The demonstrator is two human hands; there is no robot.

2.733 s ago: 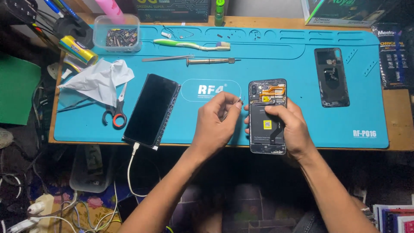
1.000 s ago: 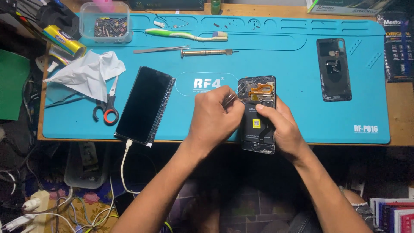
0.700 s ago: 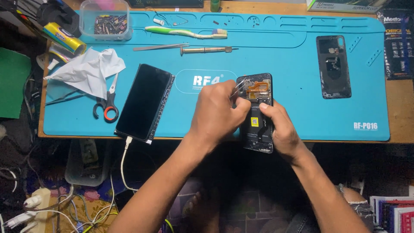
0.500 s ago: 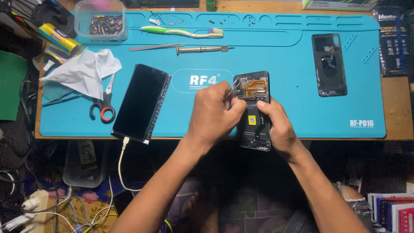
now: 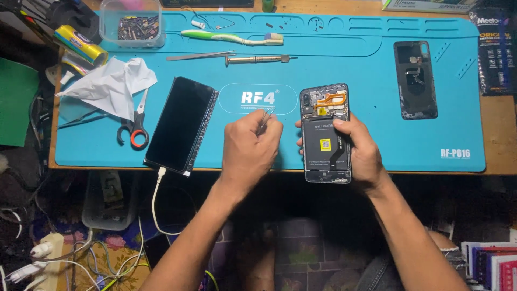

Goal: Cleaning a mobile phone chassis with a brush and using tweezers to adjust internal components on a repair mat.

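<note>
An opened phone (image 5: 325,134) with its back removed lies at the front edge of the blue work mat (image 5: 377,97), showing a black battery and an orange flex cable. My right hand (image 5: 362,148) holds it by its right side, thumb across the battery. My left hand (image 5: 250,151) sits just left of the phone, closed on thin metal tweezers (image 5: 265,117) whose tips point up and away from the phone.
A second phone (image 5: 180,124) lies screen-up to the left with a white cable plugged in. A black back cover (image 5: 415,80) lies at the right. Scissors (image 5: 135,121), crumpled paper (image 5: 110,86), a toothbrush (image 5: 231,37), a screwdriver (image 5: 256,59) and a parts box (image 5: 131,24) occupy the mat's back left.
My left hand has drawn back to the left, off the opened phone, taking the tweezers with it. My right hand keeps its hold on the phone.
</note>
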